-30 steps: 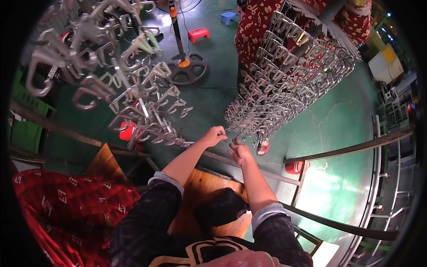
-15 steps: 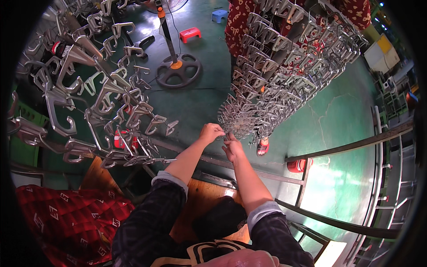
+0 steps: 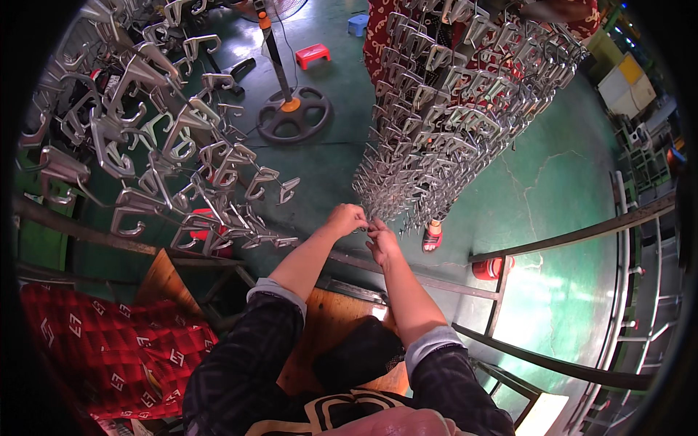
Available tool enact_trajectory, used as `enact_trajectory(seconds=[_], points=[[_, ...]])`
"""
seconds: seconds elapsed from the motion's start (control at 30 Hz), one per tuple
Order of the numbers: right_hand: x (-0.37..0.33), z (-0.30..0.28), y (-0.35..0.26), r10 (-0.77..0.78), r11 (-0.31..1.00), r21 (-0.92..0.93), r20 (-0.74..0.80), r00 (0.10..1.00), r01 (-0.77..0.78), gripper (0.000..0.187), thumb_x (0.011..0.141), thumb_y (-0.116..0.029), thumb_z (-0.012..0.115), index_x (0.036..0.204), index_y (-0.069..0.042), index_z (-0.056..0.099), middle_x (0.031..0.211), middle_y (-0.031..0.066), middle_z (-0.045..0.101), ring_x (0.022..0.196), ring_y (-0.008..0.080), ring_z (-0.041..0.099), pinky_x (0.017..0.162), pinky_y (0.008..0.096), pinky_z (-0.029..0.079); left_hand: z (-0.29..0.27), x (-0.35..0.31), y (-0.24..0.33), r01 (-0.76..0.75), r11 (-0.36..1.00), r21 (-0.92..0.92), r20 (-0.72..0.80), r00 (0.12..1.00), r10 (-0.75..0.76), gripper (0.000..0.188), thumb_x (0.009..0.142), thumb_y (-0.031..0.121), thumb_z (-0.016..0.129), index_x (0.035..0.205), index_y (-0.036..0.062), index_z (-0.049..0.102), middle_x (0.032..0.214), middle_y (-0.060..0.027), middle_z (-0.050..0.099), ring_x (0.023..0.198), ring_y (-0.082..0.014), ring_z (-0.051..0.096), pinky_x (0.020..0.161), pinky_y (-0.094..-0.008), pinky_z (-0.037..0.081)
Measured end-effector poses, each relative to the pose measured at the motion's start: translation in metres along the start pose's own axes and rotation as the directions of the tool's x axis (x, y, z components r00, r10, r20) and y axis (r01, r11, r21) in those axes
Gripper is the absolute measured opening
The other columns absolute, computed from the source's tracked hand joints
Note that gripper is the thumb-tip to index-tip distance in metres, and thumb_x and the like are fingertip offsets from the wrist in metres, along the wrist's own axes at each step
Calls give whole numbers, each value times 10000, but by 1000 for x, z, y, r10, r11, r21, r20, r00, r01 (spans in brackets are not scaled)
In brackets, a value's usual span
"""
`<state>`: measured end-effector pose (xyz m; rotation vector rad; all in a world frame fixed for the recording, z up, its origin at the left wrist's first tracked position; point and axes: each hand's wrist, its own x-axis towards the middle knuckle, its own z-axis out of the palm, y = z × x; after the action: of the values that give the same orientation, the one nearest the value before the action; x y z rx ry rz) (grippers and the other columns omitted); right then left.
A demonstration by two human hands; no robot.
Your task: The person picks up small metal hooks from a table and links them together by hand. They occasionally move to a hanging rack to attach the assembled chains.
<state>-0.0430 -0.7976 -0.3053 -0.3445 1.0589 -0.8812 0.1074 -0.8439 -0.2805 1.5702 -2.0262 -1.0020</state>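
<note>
Both of my arms reach forward to the lower end of a hanging rack of silver metal hook-shaped brackets (image 3: pixel 443 123). My left hand (image 3: pixel 345 219) is closed in a pinch, its thumb and fingertips close to the lowest brackets. Just to its right, my right hand (image 3: pixel 382 241) has its fingers bent together, almost meeting the left fingertips. Whatever small part lies between the fingers is too small to name. A second hanging cluster of larger silver brackets (image 3: pixel 193 120) fills the left side, apart from my hands.
Another person in patterned red clothing (image 3: pixel 374 43) stands behind the right rack, one red sandal (image 3: pixel 432 241) visible. A fan stand (image 3: pixel 294 116) and red stool (image 3: pixel 313 55) are on the green floor. Metal rails (image 3: pixel 574 229) cross at right; red patterned cloth (image 3: pixel 116 349) lies lower left.
The left cluster of brackets has swung and turned a little. The right rack has shifted slightly left. Both my hands stay nearly where they were.
</note>
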Motion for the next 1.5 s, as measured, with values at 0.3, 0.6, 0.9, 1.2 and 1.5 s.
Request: enact_trajectory(seconds=[0.3, 0.6, 0.9, 1.2, 1.5], points=[[-16, -6, -4, 75, 986, -149, -12, 997, -76, 740, 807, 52, 417, 1504, -103, 220, 1513, 85, 333, 1356, 275, 319, 1121, 491, 193, 21, -9, -12, -32, 987, 160, -3, 999, 33, 197, 667, 217, 805, 771, 87, 702, 757, -91, 697, 751, -291, 673, 693, -391, 522], [-41, -42, 0, 110, 939, -323, -57, 992, -123, 669, 801, 22, 428, 1457, -82, 349, 1454, 71, 440, 1353, 229, 363, 1059, 430, 295, 34, -29, -11, 49, 979, 197, -74, 997, -35, 342, 719, 159, 772, 1047, 100, 693, 993, -130, 695, 952, -307, 649, 857, -394, 511], [-104, -52, 7, -232, 801, -548, 87, 969, 240, 400, 840, 38, 476, 1212, -12, 616, 1137, 114, 663, 1074, 182, 607, 851, 260, 460, -8, -160, 75, -31, 999, -23, -366, 930, 21, 264, 755, 101, 714, 1008, 41, 669, 957, -149, 675, 952, -333, 632, 847, -397, 497], [-273, 39, 23, -508, 492, -561, 436, 743, 666, 175, 840, 15, 576, 982, 3, 678, 771, 84, 661, 707, 136, 632, 671, 269, 497, -5, -399, 161, 30, 985, 167, -578, 813, 74, 125, 775, 81, 674, 900, 71, 666, 894, -71, 664, 865, -273, 622, 775, -378, 468], [-401, 116, 146, 134, 650, -446, 864, 485, 615, 162, 869, 7, 612, 1021, 3, 667, 846, 21, 670, 757, 57, 604, 670, 212, 487, 52, -624, 200, 286, 943, 170, -468, 865, -177, 119, 787, 127, 662, 890, 70, 646, 873, -89, 640, 879, -288, 611, 794, -401, 493]])
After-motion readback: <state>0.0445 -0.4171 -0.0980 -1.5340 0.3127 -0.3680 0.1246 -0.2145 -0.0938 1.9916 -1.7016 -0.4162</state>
